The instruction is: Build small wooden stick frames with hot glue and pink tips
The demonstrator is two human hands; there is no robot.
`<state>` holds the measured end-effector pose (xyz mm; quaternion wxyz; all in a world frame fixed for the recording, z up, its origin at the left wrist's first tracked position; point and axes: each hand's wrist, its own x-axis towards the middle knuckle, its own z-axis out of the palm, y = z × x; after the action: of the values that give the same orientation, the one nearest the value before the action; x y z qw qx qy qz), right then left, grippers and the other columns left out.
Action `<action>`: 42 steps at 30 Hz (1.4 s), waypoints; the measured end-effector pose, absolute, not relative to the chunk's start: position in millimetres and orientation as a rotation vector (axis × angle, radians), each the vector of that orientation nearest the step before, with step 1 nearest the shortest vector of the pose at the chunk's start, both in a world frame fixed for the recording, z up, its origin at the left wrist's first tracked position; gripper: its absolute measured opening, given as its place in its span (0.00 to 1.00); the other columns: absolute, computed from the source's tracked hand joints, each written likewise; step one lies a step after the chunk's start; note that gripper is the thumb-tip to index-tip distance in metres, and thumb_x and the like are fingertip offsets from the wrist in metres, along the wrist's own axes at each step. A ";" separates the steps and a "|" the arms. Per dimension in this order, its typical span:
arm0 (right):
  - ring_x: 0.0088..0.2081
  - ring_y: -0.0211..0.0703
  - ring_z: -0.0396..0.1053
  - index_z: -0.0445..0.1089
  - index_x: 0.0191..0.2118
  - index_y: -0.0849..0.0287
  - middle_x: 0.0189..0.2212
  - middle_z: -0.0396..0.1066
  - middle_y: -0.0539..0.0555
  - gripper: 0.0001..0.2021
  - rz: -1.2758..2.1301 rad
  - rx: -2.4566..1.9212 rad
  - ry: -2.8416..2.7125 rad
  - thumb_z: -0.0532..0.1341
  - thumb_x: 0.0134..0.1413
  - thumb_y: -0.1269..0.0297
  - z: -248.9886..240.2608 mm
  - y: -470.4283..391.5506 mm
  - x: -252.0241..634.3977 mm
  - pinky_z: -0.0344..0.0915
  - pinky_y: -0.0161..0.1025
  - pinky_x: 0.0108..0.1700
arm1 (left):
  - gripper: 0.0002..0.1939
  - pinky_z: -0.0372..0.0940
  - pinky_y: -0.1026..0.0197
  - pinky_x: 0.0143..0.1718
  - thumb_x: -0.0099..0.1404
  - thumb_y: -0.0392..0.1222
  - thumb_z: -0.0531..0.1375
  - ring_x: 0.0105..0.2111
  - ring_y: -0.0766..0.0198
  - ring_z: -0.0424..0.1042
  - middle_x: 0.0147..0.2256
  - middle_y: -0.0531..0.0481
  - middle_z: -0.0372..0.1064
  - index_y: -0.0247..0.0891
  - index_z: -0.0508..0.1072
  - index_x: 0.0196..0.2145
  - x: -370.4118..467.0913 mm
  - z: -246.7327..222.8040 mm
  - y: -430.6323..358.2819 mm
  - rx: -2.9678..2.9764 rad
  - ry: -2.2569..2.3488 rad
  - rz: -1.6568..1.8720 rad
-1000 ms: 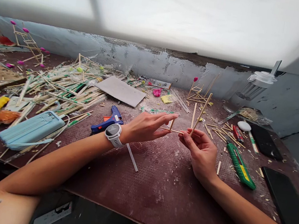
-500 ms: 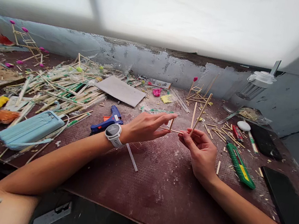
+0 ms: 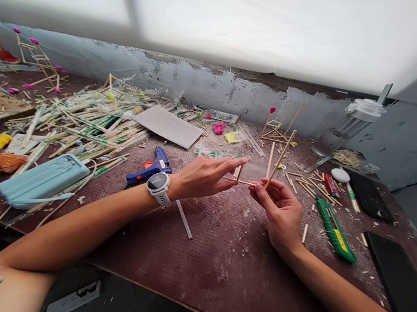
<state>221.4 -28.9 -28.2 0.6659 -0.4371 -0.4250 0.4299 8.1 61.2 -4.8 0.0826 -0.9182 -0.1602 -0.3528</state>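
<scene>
Between my two hands is a small frame of thin wooden sticks point(image 3: 274, 161), with two longer sticks rising on the right and a short upright stick point(image 3: 240, 171) on the left. My left hand point(image 3: 211, 175), wearing a white watch, pinches the short stick from top to bottom between fingers and thumb. My right hand point(image 3: 279, 209) grips the frame's lower right corner with thumb and fingertips; part of the joint is hidden there. A blue hot glue gun point(image 3: 157, 164) lies left of my left hand, a clear glue stick point(image 3: 184, 219) just below its wrist.
A heap of wrapped sticks point(image 3: 76, 114) covers the back left, beside a grey board point(image 3: 169, 126). Farther right are a green utility knife point(image 3: 335, 231), dark phones point(image 3: 398, 281), cut sticks and a clear bottle point(image 3: 350, 123). A light-blue power bank point(image 3: 44, 180) lies front left.
</scene>
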 end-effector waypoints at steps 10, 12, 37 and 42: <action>0.40 0.45 0.83 0.78 0.41 0.55 0.37 0.84 0.52 0.17 0.969 -0.978 -0.965 0.78 0.49 0.55 -29.3 -28.7 221.7 0.82 0.46 0.48 | 0.25 0.71 0.63 0.32 0.79 0.47 0.56 0.37 0.62 0.81 0.42 0.47 0.79 0.36 0.54 0.67 7.8 -4.9 60.6 -2.735 -0.489 -1.060; 0.41 0.46 0.83 0.78 0.41 0.55 0.37 0.84 0.53 0.16 0.962 -0.984 -0.976 0.78 0.50 0.55 -29.2 -28.6 222.0 0.82 0.47 0.48 | 0.25 0.72 0.63 0.32 0.80 0.46 0.55 0.37 0.62 0.81 0.43 0.46 0.79 0.36 0.55 0.67 7.9 -4.7 60.7 -2.731 -0.483 -1.047; 0.41 0.46 0.83 0.78 0.40 0.55 0.37 0.84 0.53 0.17 0.966 -1.012 -0.966 0.78 0.48 0.54 -26.3 -29.4 221.2 0.82 0.49 0.50 | 0.24 0.72 0.62 0.33 0.79 0.45 0.56 0.38 0.62 0.81 0.43 0.45 0.79 0.36 0.57 0.66 8.4 -2.8 59.8 -2.724 -0.470 -1.052; 0.41 0.48 0.83 0.77 0.41 0.56 0.37 0.84 0.54 0.18 0.962 -1.019 -0.969 0.78 0.49 0.53 -27.0 -29.2 221.2 0.82 0.51 0.50 | 0.27 0.70 0.64 0.32 0.79 0.49 0.57 0.36 0.63 0.81 0.42 0.47 0.79 0.37 0.54 0.68 8.4 -3.3 60.0 -2.756 -0.504 -1.053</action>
<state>221.2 -29.2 -27.0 0.6587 -0.4500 -0.4280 0.4247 8.4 60.0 -3.3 0.0745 -0.9182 -0.1679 -0.3508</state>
